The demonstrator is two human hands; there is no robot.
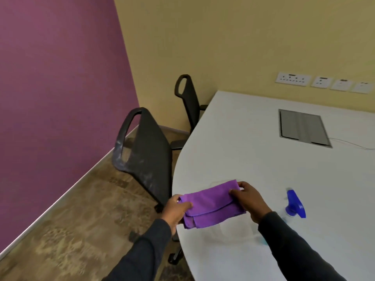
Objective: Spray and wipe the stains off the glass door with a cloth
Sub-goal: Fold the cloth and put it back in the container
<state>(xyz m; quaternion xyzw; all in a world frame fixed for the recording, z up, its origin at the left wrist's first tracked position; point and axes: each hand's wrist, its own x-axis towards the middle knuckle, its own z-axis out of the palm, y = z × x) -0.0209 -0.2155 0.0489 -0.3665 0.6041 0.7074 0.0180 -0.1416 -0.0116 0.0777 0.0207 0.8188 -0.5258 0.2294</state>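
Currently both hands are closed on the purple cloth (211, 203), one at each end. Left hand (175, 209) pinches the near-left end, thumb on top, fingers curled under the fabric. Right hand (249, 199) grips the far-right end, thumb over the upper face and fingers wrapped around the edge. Cloth is folded into a long band of several layers, with a stitched hem running across its middle; it is held just above the rounded edge of the white table (253, 151), tilted so the right end sits farther from the camera. Dark sleeves cover both forearms.

Spray bottle (294, 205) stands on the table just right of the right hand, not touched; blue trigger head is visible, clear body is partly hidden behind the right sleeve.

Farther back, a grey recessed panel (303, 127) is set in the tabletop, with a thin white cable beside it. Two black chairs (148, 151) stand at the table's left edge. White wall sockets (293, 79) are on the yellow wall. The left wall is purple. Glass door is not in view.
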